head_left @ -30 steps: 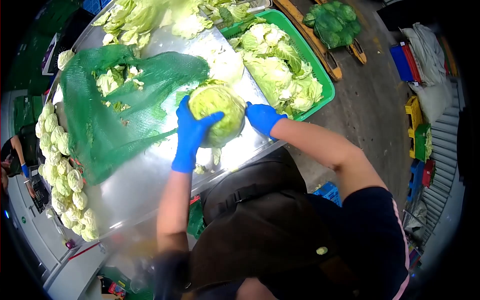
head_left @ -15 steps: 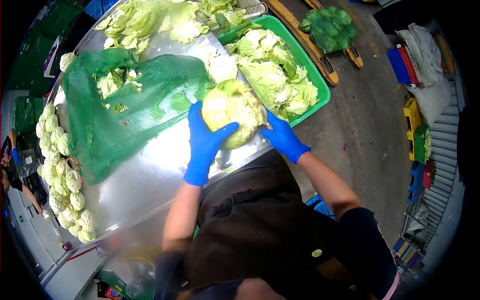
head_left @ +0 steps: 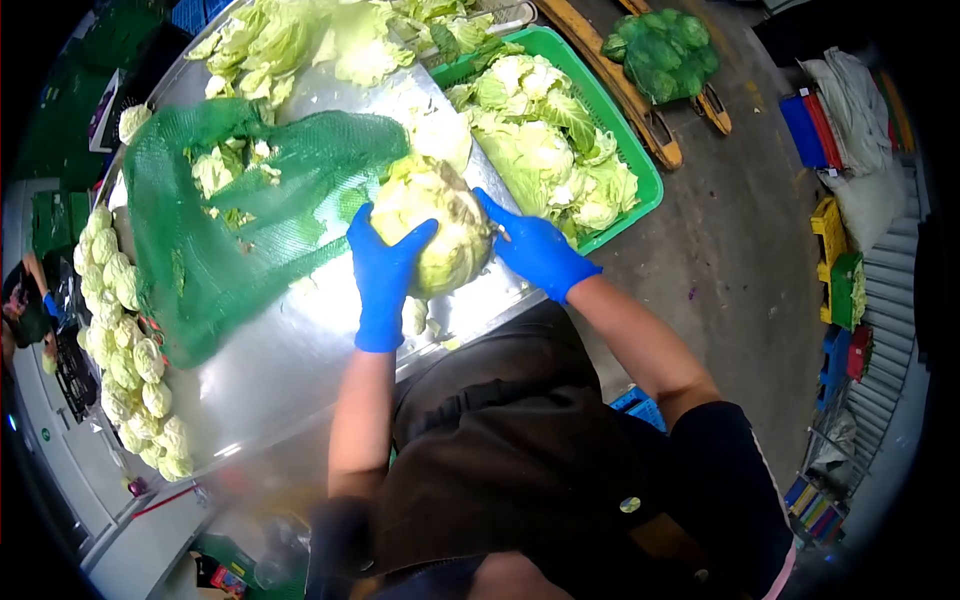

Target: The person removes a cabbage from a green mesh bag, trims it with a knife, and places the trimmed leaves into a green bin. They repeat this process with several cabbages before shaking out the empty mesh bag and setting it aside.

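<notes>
A pale green cabbage is held over the metal table, its browned, ragged side turned up and to the right. Around its left side wraps my left hand in a blue glove, thumb across the front. My right hand, gloved too, has its fingers stretched along the cabbage's right edge and touching it; its underside contact is hidden. Just left of the cabbage, a green mesh bag lies spread on the table with leaf scraps. Loose leaf pieces lie below the cabbage.
A green crate full of cabbage leaves stands at the table's right edge. Several small pale cabbages line the left edge. More leaves are heaped at the back. A filled net bag rests by a pallet truck.
Both hands have moved the cabbage slightly left, and it has turned so its browned side shows more. The right hand's fingers have shifted up and are more stretched out.
</notes>
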`<state>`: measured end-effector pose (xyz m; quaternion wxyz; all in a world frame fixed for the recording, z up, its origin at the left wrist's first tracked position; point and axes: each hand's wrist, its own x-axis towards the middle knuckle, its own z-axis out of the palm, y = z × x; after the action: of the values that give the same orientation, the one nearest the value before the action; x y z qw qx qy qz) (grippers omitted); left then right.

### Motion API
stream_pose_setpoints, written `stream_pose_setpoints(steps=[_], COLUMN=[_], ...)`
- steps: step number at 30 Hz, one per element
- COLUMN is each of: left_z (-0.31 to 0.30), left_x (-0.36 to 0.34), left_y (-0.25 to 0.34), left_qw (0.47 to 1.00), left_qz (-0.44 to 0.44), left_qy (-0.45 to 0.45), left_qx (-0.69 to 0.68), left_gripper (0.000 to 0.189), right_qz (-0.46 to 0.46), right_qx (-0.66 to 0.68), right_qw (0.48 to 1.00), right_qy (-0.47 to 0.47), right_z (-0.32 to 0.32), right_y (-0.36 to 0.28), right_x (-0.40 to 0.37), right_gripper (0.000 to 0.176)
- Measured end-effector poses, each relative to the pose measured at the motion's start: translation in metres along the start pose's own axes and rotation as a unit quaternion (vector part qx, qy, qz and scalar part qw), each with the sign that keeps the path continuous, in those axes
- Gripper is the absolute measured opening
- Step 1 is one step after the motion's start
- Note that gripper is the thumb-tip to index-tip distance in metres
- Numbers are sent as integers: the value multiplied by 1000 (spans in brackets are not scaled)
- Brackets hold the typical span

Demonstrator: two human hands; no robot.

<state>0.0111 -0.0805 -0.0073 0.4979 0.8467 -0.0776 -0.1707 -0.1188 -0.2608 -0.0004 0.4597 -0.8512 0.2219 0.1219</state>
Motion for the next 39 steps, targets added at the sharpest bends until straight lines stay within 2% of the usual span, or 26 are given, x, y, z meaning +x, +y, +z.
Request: stream_pose_setpoints(steps=[3, 4, 5, 6, 7, 9, 10, 12, 13, 14, 15, 16, 18, 20, 22, 23, 25, 27, 28, 30, 34, 35, 38, 39], left_z=[-1, -6, -12, -19, -28, -48, -58, -72, -78, -79, -79, -79, -78, -78, -75, -71, -68, -59, -48, -34, -32, -32, -30, -28], left_x=[-6, -8, -10, -17, -21, -30, -37, -46, -51, -55, -58, -59, -48, -33, -26, -27, -34, -49, -56, -61, -55, -55, -58, -57], left_y=[-7, -12, -16, -19, -23, -29, -33, -61, -66, -70, -73, -69, -49, -41, -32, -26, -24, -20, -20, -4, 1, 0, 5, -4], left_qw=[999, 999, 999, 991, 984, 976, 962, 937, 934, 930, 924, 932, 944, 951, 954, 950, 989, 993, 998, 986, 986, 983, 979, 968], left_qz=[5, 8, 13, -8, -16, -49, -68, -86, -92, -97, -102, -83, -38, 13, 68, 46, 60, 98, 55, 109, 99, 108, 102, 147], left_qy=[3, -4, -12, -38, -46, -51, -56, -45, -45, -43, -40, -68, -123, -169, -210, -196, -104, -20, -35, 4, -27, -27, -32, -29], left_qx=[-37, -41, -44, -130, -169, -206, -260, -336, -342, -353, -366, -345, -305, -258, -205, -239, -89, 70, -1, 127, 129, 147, 175, 200], left_gripper=[97, 96, 96, 89, 87, 84, 83, 84, 85, 86, 87, 88, 91, 95, 97, 97, 99, 106, 113, 117, 119, 119, 121, 122], right_qz=[-65, 42, 93, 144, 150, 145, 138, 173, 206, 219, 126, 32, 1, -204, -243, -167, -127, -61, -59, -56, -85, -65, -47, -105], right_qx=[120, 131, 205, 277, 314, 341, 350, 369, 284, 274, 189, 101, -48, 80, 47, 23, 25, 34, 13, -24, -100, -175, -9, -161], right_qw=[990, 990, 973, 946, 931, 928, 927, 913, 937, 936, 972, 986, 986, 967, 968, 985, 992, 998, 998, 996, 991, 982, 998, 981], right_qy=[20, -16, -49, -83, -112, -41, -3, 11, 2, 2, 66, 128, 160, 129, 49, -31, -3, 3, 20, 57, 9, -35, -44, 1], right_z=[3, -2, -8, -12, -17, -8, -10, -22, -37, -44, -34, -22, -27, -1, 13, 9, 7, 2, 4, 9, -2, -5, -11, -17], right_y=[41, 48, 50, 52, 46, 51, 56, 107, 87, 84, 89, 95, -10, -46, -61, -63, -60, -65, -63, -55, -59, -64, -32, -7], right_x=[25, 33, 37, 40, 40, 44, 51, 75, 70, 69, 75, 78, 45, 36, 26, 23, 15, 4, 0, -4, -10, -4, 29, 45], right_gripper=[71, 72, 70, 68, 70, 71, 72, 74, 72, 68, 64, 60, 56, 58, 58, 60, 62, 67, 66, 64, 67, 62, 50, 48])
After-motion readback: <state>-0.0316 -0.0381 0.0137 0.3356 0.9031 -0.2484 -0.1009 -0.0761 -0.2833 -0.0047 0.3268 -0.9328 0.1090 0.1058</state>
